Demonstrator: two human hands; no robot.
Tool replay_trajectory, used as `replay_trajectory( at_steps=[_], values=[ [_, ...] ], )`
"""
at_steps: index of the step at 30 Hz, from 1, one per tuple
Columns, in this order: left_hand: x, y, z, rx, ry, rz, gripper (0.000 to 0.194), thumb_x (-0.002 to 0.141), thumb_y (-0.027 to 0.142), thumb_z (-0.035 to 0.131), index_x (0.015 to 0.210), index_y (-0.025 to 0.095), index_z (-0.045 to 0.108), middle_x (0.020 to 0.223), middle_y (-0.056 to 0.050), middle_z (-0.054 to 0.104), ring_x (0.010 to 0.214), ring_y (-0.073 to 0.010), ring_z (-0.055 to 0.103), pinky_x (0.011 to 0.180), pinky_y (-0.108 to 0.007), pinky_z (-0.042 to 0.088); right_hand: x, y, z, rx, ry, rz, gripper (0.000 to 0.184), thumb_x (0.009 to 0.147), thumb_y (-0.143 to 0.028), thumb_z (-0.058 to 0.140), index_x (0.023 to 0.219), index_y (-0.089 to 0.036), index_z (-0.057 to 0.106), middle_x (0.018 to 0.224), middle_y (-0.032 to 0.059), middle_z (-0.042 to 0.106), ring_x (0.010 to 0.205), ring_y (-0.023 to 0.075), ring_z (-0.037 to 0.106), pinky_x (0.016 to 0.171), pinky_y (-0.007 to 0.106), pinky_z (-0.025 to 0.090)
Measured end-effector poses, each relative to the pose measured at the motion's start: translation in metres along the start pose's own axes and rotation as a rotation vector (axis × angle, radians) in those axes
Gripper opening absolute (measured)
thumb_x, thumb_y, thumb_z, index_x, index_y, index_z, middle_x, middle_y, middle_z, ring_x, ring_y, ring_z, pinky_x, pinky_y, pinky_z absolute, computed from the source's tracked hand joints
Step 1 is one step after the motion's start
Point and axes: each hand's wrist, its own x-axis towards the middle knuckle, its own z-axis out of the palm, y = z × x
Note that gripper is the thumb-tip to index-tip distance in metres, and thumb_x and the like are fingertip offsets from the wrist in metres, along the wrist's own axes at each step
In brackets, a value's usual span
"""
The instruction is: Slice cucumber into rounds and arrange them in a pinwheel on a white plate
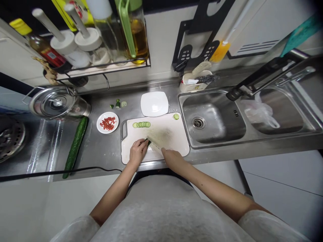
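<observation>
My right hand [174, 160] is closed round the handle of a knife. The knife's broad blade [158, 135] is held over the white cutting board [128, 148] and looks pale and see-through, smeared by motion. My left hand [137, 153] grips a short dark-green piece of cucumber [149, 142] on the board, close to the blade; the fingers hide most of it. A row of overlapping cucumber slices [141, 124] lies beyond my left hand. A few more cucumber slices [176, 116] rest near the board's far right corner.
Behind the board is a white square plate [154, 103]. On the left are a small plate [99, 128] of red bits, cucumber ends [117, 104], a whole cucumber [76, 146], a black cord [83, 169] and a lidded pot [58, 102]. A steel sink [212, 117] adjoins the right.
</observation>
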Motion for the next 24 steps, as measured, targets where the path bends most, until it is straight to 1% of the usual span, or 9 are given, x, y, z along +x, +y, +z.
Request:
replay_trajectory(
  at_steps=[5, 8, 13, 18, 24],
  values=[
    [0.001, 0.000, 0.000, 0.008, -0.006, 0.005, 0.025, 0.092, 0.026, 0.048, 0.107, 0.023, 0.068, 0.097, -0.007, 0.065, 0.089, -0.0157, 0.060, 0.080, -0.030, 0.050, 0.004, -0.002, -0.001, -0.012, 0.006, 0.002, 0.023, 0.086, -0.006, 0.043, 0.107, -0.014, 0.049, 0.090, 0.0137, 0.068, 0.089, 0.0240, 0.067, 0.070, 0.028, 0.046],
    [0.001, 0.001, 0.000, 0.017, -0.004, 0.017, 0.026, 0.092, 0.026, 0.048, 0.107, 0.023, 0.068, 0.097, -0.007, 0.065, 0.088, -0.0157, 0.059, 0.080, -0.030, 0.050, 0.004, -0.002, -0.002, -0.016, 0.024, -0.025, 0.025, 0.085, -0.003, 0.040, 0.105, -0.013, 0.050, 0.089, 0.0135, 0.068, 0.088, 0.0246, 0.067, 0.069, 0.029, 0.046],
    [0.001, 0.001, -0.001, 0.014, 0.002, 0.021, 0.026, 0.092, 0.025, 0.047, 0.108, 0.023, 0.067, 0.098, -0.008, 0.064, 0.089, -0.0160, 0.059, 0.081, -0.030, 0.050, 0.005, -0.002, -0.006, -0.017, -0.005, -0.034, 0.029, 0.083, 0.000, 0.039, 0.106, -0.012, 0.050, 0.092, 0.0139, 0.068, 0.089, 0.0240, 0.067, 0.070, 0.029, 0.047],
    [0.001, 0.001, -0.001, 0.009, -0.016, 0.016, 0.024, 0.092, 0.025, 0.048, 0.105, 0.022, 0.068, 0.098, -0.008, 0.065, 0.090, -0.0162, 0.059, 0.080, -0.030, 0.050, 0.008, -0.002, -0.008, -0.004, -0.023, -0.012, 0.029, 0.084, 0.000, 0.039, 0.107, -0.013, 0.050, 0.091, 0.0135, 0.068, 0.089, 0.0221, 0.067, 0.072, 0.028, 0.047],
    [0.000, 0.000, 0.000, 0.006, -0.022, 0.026, 0.023, 0.091, 0.024, 0.049, 0.104, 0.022, 0.068, 0.099, -0.008, 0.065, 0.090, -0.0165, 0.059, 0.081, -0.030, 0.050, 0.012, 0.000, -0.007, 0.029, -0.011, -0.044, 0.027, 0.088, -0.004, 0.034, 0.107, -0.012, 0.052, 0.089, 0.0145, 0.068, 0.088, 0.0227, 0.067, 0.073, 0.030, 0.048]
  ],
)
